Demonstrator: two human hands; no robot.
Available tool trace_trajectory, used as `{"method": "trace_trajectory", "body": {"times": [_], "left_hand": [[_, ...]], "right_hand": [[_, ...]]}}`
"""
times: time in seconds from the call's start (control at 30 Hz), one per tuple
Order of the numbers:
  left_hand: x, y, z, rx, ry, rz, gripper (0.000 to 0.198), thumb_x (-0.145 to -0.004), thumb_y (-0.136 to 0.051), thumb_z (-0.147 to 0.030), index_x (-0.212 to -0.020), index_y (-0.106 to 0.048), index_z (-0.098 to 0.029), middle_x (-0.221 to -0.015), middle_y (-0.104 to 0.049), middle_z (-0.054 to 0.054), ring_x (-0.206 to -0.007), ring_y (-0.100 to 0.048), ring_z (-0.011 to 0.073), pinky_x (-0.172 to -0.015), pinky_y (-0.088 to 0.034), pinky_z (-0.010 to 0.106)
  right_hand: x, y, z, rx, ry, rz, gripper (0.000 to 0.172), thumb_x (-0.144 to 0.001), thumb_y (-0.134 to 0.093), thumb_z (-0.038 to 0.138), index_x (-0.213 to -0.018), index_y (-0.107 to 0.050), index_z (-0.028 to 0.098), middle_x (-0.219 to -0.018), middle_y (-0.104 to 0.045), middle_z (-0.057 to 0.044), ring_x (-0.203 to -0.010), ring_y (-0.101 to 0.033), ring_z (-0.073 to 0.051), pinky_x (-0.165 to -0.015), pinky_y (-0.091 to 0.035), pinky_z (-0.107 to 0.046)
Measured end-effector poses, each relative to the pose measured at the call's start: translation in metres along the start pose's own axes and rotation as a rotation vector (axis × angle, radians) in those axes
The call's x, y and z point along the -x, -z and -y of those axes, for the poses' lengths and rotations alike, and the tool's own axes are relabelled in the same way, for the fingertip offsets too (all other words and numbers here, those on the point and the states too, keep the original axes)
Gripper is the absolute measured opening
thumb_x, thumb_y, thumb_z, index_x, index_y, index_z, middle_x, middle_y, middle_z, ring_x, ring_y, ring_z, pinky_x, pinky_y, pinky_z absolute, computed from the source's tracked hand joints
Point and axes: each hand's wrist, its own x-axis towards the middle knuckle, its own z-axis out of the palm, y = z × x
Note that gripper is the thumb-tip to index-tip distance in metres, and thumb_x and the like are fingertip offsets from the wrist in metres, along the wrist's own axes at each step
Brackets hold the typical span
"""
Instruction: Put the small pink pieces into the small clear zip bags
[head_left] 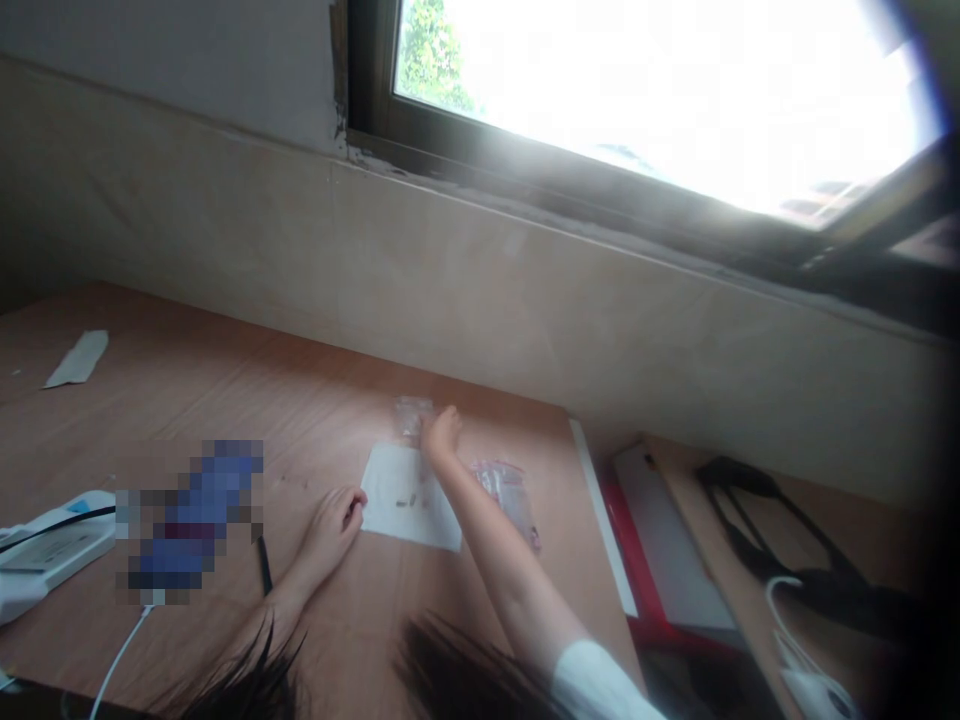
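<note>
Over the far edge of the paper [394,500], the right hand [442,433] sits bunched beside a clear bag [413,416], any grip unclear; the closed left hand [335,530] touches the paper's side, small bits [406,499] lying between them.

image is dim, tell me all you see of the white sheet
The white sheet looks like paper, a rectangle lying askew on the wooden table. Small dark pieces sit near its middle. The right hand is over its far corner, beside a clear bag; the left hand's fingers are at its left edge, contact unclear.
</note>
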Motion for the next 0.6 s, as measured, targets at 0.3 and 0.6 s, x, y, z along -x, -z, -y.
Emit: {"method": "trace_trajectory", "body": {"times": [0.3,0.6], "left_hand": [[0.001,-0.002,0.010,-0.042,0.006,0.026,0.018,-0.075,-0.036,-0.024,-0.078,-0.052,-0.019,-0.081,-0.059,0.005,-0.080,-0.053,0.0198,-0.073,-0.041,0.031],[0.004,-0.002,0.013,-0.066,0.026,0.021,0.021,-0.075,-0.035,-0.027,-0.083,-0.052,-0.018,-0.085,-0.058,0.005,-0.083,-0.052,0.0191,-0.075,-0.040,0.030]], "right_hand": [[0.081,0.103,-0.062,0.272,0.042,-0.250,0.024,-0.068,-0.043,0.019,-0.090,-0.046,0.012,-0.090,-0.048,-0.013,-0.088,-0.041,-0.025,-0.080,-0.028,-0.038],[0.124,0.145,-0.128,0.058,-0.177,0.112,0.027,-0.068,-0.049,0.036,-0.081,-0.058,0.014,-0.081,-0.058,-0.011,-0.076,-0.053,-0.023,-0.066,-0.036,-0.031]]}}
